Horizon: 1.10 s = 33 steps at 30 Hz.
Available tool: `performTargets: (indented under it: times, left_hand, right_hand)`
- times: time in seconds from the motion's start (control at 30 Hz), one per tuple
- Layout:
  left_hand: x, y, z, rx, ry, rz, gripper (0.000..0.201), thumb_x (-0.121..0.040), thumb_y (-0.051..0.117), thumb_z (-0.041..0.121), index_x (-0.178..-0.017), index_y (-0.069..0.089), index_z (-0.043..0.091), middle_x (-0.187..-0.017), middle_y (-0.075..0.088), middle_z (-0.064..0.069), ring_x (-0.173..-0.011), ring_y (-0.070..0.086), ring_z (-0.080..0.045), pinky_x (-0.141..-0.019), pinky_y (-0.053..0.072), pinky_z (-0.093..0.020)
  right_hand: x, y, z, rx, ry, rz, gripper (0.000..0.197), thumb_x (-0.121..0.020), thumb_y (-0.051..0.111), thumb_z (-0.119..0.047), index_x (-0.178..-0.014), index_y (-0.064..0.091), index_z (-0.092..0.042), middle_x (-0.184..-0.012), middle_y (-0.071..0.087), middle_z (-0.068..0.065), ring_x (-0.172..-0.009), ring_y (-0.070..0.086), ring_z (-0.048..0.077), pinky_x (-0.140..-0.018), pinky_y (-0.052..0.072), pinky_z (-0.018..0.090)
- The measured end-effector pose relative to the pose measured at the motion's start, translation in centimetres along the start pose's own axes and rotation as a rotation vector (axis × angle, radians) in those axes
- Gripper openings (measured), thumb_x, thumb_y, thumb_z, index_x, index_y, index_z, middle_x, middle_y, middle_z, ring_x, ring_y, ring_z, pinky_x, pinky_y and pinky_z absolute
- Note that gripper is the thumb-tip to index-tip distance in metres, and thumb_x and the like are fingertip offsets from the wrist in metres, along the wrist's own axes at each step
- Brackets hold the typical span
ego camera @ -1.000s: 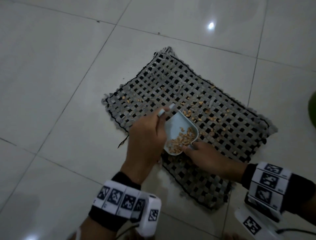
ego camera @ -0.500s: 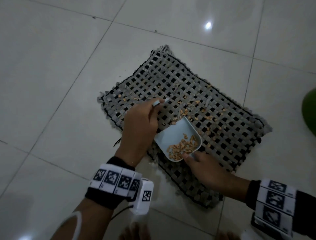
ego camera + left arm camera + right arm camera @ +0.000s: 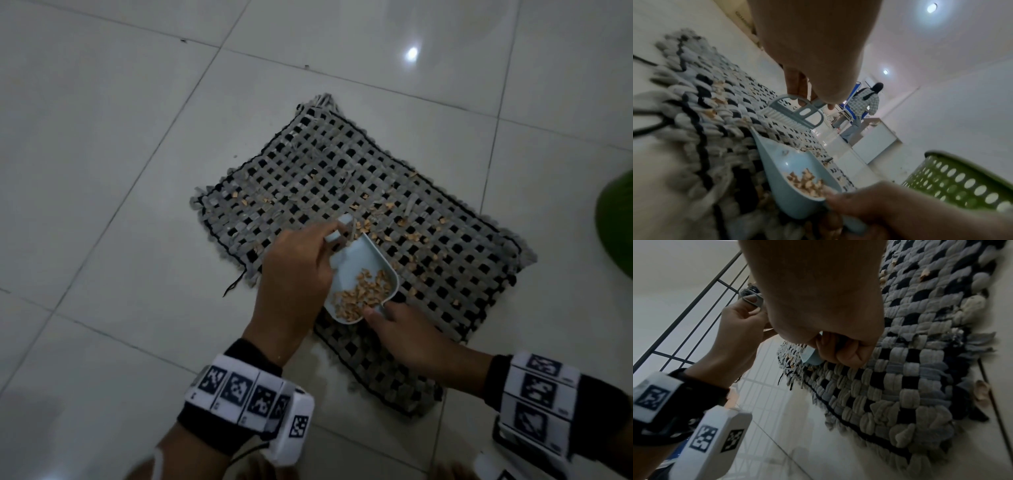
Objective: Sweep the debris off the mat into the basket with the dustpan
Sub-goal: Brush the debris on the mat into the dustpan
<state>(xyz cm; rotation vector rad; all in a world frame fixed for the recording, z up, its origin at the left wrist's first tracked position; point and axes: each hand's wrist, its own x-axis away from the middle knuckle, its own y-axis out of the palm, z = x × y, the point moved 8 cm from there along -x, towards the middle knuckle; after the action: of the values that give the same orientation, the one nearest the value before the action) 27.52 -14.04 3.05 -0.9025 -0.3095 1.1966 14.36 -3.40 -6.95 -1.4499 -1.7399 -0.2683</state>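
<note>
Dustpan [image 3: 359, 274]: pale blue, small, scoop-shaped. Lies on the mat's near half, open mouth toward the far side. A heap of tan debris [image 3: 363, 295] sits in its rear part.

Right hand [image 3: 407, 334]: at the dustpan's near end, fingers curled round its handle, as the right wrist view shows.

Brush [image 3: 797, 113]: small, grey-blue, with a looped handle and white bristles. Held just beyond the dustpan's mouth, bristles pointing down toward the mat; whether they touch it cannot be told.

Left hand [image 3: 296, 274]: on the dustpan's left side, fingers and thumb pinching the brush handle.

Loose debris [image 3: 407, 236]: tan flakes scattered on the mat beyond and to the right of the dustpan, with a few more toward the left edge.

Mat [image 3: 455, 274]: woven in grey and black squares, fringed edges, lying flat on the floor under the dustpan.

Basket [image 3: 962, 180]: green, perforated with round holes, standing on the floor to the right of the dustpan, off the mat.

Floor [image 3: 120, 171]: pale glossy tiles, all round the mat.

Wrist bands: black, carrying white marker blocks, one on each wrist.
</note>
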Motion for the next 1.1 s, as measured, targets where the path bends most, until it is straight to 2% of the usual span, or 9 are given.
performTargets:
  times: [0.1, 0.23, 0.37, 0.5, 0.6, 0.73, 0.83, 0.97, 1.1]
  left_hand:
    - [1.1, 1.0, 0.8, -0.029, 0.018, -0.061, 0.041, -0.098, 0.037, 0.024, -0.117, 0.071, 0.009, -0.094, 0.075, -0.006, -0.073, 0.064, -0.021, -0.063, 0.053, -0.029]
    - [2.1, 0.2, 1.1, 0.038, -0.049, -0.029, 0.027, -0.102, 0.049, 0.024, -0.11, 0.074, 0.016, -0.077, 0.071, 0.004, -0.058, 0.054, -0.002, -0.052, 0.037, -0.005]
    - [0.7, -2.5, -1.3, 0.251, -0.256, 0.078, 0.017, -0.101, 0.056, 0.028, -0.102, 0.073, 0.028, -0.054, 0.057, 0.006, -0.041, 0.043, -0.012, -0.039, 0.031, -0.024]
    - [-1.2, -4.2, -1.5, 0.127, -0.133, 0.12, 0.022, -0.103, 0.054, 0.027, -0.114, 0.073, 0.025, -0.067, 0.066, 0.006, -0.047, 0.049, -0.011, -0.044, 0.039, -0.026]
    - [-1.0, -2.5, 1.5, -0.026, 0.059, -0.008, 0.03, -0.098, 0.051, 0.017, -0.12, 0.071, 0.013, -0.099, 0.076, -0.002, -0.077, 0.066, -0.017, -0.066, 0.055, -0.033]
    - [0.8, -1.3, 5.0, -0.08, 0.235, -0.043, 0.037, -0.088, 0.047, 0.016, -0.112, 0.072, 0.005, -0.098, 0.075, -0.008, -0.076, 0.065, -0.023, -0.066, 0.055, -0.032]
    - [0.6, -1.4, 4.9, -0.123, 0.236, -0.019, 0.037, -0.088, 0.048, 0.013, -0.116, 0.071, 0.004, -0.106, 0.074, -0.01, -0.087, 0.066, -0.027, -0.073, 0.055, -0.033]
    - [1.1, -1.2, 5.0, -0.088, 0.253, -0.053, 0.033, -0.091, 0.049, 0.011, -0.113, 0.073, 0.005, -0.104, 0.076, -0.007, -0.077, 0.067, -0.024, -0.068, 0.054, -0.032]
    - [-0.2, -5.0, 1.0, 0.049, 0.051, 0.137, 0.019, -0.1, 0.059, 0.019, -0.112, 0.074, 0.016, -0.09, 0.075, 0.004, -0.068, 0.065, -0.008, -0.055, 0.05, -0.024]
  right_hand:
    - [-0.1, -0.1, 0.0, 0.003, -0.006, 0.008, 0.045, -0.101, 0.04, -0.04, -0.115, 0.061, -0.003, -0.112, 0.066, 0.021, -0.1, 0.062, 0.037, -0.075, 0.052, 0.036]
    - [-0.1, -0.6, 0.3, -0.01, -0.051, 0.033, 0.046, -0.1, 0.041, -0.041, -0.108, 0.064, -0.002, -0.096, 0.068, 0.021, -0.085, 0.063, 0.035, -0.061, 0.041, 0.026]
    - [-0.1, -1.0, -0.2, -0.02, -0.085, 0.056, 0.046, -0.098, 0.043, -0.044, -0.098, 0.065, -0.004, -0.067, 0.055, 0.007, -0.058, 0.05, 0.015, -0.056, 0.037, 0.027]
    - [-0.7, -1.4, -2.1, -0.011, -0.145, 0.083, 0.046, -0.098, 0.042, -0.046, -0.088, 0.057, -0.004, -0.06, 0.046, -0.001, -0.052, 0.041, 0.012, -0.051, 0.033, 0.027]
    - [-0.6, -1.5, -4.4, 0.0, -0.236, 0.108, 0.043, -0.099, 0.04, -0.044, -0.075, 0.047, -0.01, -0.06, 0.043, -0.003, -0.052, 0.038, 0.01, -0.053, 0.033, 0.028]
    - [-0.6, -1.4, -5.4, -0.001, -0.285, 0.124, 0.048, -0.101, 0.037, -0.042, -0.08, 0.049, -0.001, -0.066, 0.046, 0.007, -0.055, 0.039, 0.013, -0.053, 0.032, 0.029]
    - [-0.4, -1.6, -5.5, -0.007, -0.317, 0.141, 0.045, -0.101, 0.037, -0.041, -0.078, 0.05, -0.004, -0.062, 0.046, 0.002, -0.051, 0.038, 0.009, -0.05, 0.032, 0.025]
    - [-1.1, -1.9, -4.9, -0.062, -0.296, 0.162, 0.047, -0.099, 0.04, -0.045, -0.078, 0.051, -0.005, -0.062, 0.049, 0.004, -0.051, 0.041, 0.011, -0.05, 0.032, 0.028]
    - [-2.2, -1.1, -5.7, -0.031, -0.285, 0.091, 0.047, -0.099, 0.043, -0.044, -0.085, 0.054, 0.0, -0.061, 0.047, 0.001, -0.051, 0.041, 0.011, -0.048, 0.033, 0.025]
